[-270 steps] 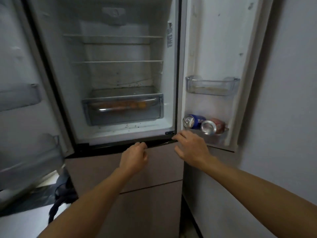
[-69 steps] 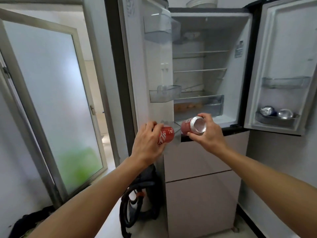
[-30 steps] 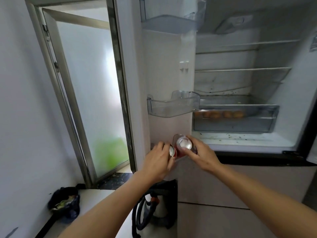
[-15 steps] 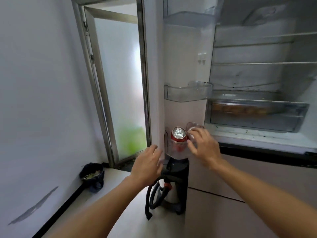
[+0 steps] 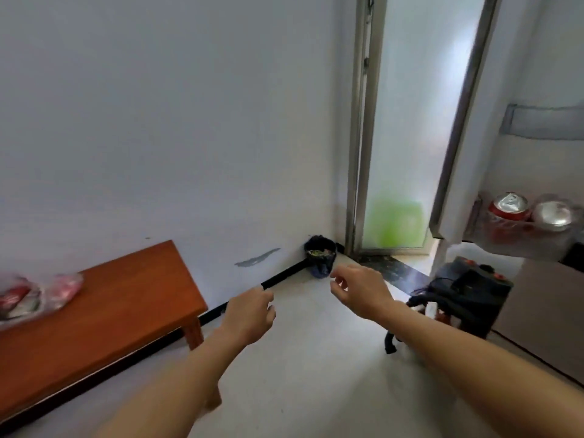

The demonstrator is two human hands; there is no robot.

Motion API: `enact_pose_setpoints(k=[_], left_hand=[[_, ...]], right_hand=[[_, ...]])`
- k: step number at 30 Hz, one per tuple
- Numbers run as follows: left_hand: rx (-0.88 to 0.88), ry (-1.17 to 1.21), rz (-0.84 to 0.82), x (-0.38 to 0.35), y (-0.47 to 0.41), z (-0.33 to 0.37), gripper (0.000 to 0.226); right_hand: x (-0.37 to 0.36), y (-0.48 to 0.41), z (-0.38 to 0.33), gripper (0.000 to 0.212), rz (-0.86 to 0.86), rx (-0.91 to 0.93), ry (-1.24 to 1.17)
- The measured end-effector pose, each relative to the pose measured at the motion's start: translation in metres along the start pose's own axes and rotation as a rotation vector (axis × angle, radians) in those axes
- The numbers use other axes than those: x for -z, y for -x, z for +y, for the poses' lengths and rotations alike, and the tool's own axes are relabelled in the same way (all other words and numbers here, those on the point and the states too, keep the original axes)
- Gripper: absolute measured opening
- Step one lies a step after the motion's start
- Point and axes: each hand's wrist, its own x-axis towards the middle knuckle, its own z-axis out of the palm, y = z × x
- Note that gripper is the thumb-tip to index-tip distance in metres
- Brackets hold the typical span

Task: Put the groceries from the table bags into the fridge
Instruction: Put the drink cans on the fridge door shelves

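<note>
Two red soda cans (image 5: 507, 207) (image 5: 554, 214) stand upright side by side in the clear lower bin (image 5: 518, 240) of the open left fridge door, at the far right. A clear plastic grocery bag (image 5: 30, 297) with red items inside lies on the wooden table (image 5: 104, 314) at the far left. My left hand (image 5: 249, 314) and my right hand (image 5: 360, 290) hang in mid-air over the floor between table and fridge, both holding nothing, fingers loosely curled and apart.
A dark vacuum cleaner (image 5: 464, 295) with a hose stands on the floor below the fridge door. A small bin (image 5: 319, 256) with rubbish sits in the corner by a frosted glass door (image 5: 407, 128). A white wall runs behind the table.
Both hands have left the cans, which now stand in the door bin. My view has swung left from the fridge toward the table, and both hands have drawn back empty.
</note>
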Motion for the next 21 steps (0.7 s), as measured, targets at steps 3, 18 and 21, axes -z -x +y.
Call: enact_pose_setpoints(k=[3, 18, 21], left_hand=[[0.127, -0.014, 0.021, 0.016, 0.043, -0.066, 0.021], [0.526, -0.114, 0.009, 0.081, 0.247, -0.409, 0.019], [0.581, -0.105, 0.019, 0.081, 0.263, -0.455, 0.02]], right_hand=[[-0.035, -0.016, -0.075, 0.023, -0.051, 0.158, -0.024], [-0.21, -0.093, -0.442, 0.028, -0.268, 0.487, -0.06], [-0.234, -0.109, -0.492, 0.028, -0.292, 0.561, -0.055]])
